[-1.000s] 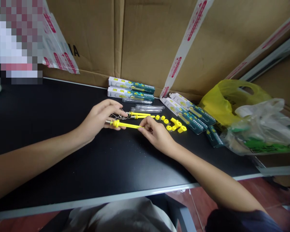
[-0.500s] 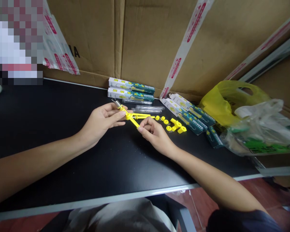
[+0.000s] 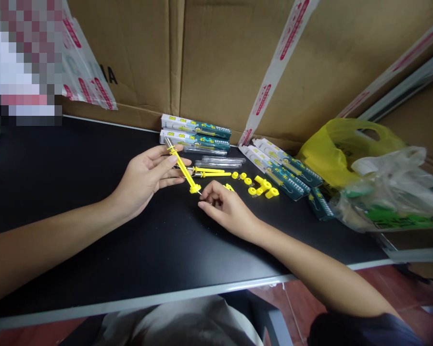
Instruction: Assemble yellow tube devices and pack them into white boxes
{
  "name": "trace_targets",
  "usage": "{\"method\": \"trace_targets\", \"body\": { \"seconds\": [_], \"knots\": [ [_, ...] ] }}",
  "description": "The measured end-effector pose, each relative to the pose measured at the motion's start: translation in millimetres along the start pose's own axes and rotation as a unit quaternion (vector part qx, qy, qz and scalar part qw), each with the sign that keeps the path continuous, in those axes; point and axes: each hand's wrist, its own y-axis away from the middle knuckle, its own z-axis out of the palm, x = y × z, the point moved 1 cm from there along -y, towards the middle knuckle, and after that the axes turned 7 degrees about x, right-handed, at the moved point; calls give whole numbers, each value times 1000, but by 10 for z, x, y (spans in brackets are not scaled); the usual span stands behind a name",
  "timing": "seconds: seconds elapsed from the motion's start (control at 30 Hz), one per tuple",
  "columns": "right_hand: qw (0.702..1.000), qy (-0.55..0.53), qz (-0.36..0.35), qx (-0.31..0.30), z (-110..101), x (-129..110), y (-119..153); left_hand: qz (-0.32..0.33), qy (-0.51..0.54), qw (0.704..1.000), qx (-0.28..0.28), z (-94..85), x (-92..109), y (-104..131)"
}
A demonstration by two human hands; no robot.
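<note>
Left hand (image 3: 144, 175) pinches yellow rod (image 3: 182, 166), tilted; right hand (image 3: 225, 206) fingers close at its lower tip. More rods (image 3: 209, 172), caps (image 3: 260, 187) loose on counter (image 3: 94, 240): assembly partway, judging by those.

Plastic, card and a matt black top

The yellow rod (image 3: 182, 167) looks like smooth plastic with what may be a metal tip; the table (image 3: 94, 158) is matt black, the wall of boxes (image 3: 220, 57) plain brown cardboard, the bags (image 3: 378, 187) thin glossy plastic.
</note>
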Motion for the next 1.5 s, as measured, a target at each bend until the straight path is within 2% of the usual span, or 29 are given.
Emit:
{"method": "trace_targets", "body": {
  "seconds": [0.1, 0.17, 0.3, 0.47, 0.57, 0.7, 0.8, 0.9, 1.03, 1.2, 1.37, 1.5],
  "knots": [
    [993, 115, -24, -10, 4, -75, 31, -4, 4, 1000, 1, 2, 5, 12],
    [987, 153, -47, -23, -1, -123, 45, -6, 1, 1000, 7, 5, 3, 21],
    [984, 150, -87, -50, -22, -157, 55, -15, -15, 1000, 11, 23, -13, 47],
    [985, 131, -91, -57, -58, -125, 37, -15, -54, 998, -14, 48, -40, 80],
    [988, 135, -78, -4, -152, -61, -33, -8, -70, 997, -37, 56, -67, 85],
    [979, 156, -45, 125, -400, 88, -183, -12, -99, 993, -59, 61, -117, 87],
    [963, 216, -30, 158, -587, 170, -263, -9, -119, 989, -89, 63, -163, 104],
    [946, 298, -1, 126, -708, 183, -283, 22, -139, 982, -123, 64, -201, 130],
    [925, 373, 23, 68, -766, 126, -250, 53, -159, 976, -137, 55, -228, 145],
    [910, 413, 43, 3, -761, 83, -198, 49, -164, 976, -132, 46, -238, 134],
    [893, 444, 63, -33, -756, 108, -173, 39, -166, 976, -137, 50, -243, 132],
    [896, 434, 76, -49, -727, 124, -174, 21, -172, 974, -146, 45, -256, 146]
  ]
}}
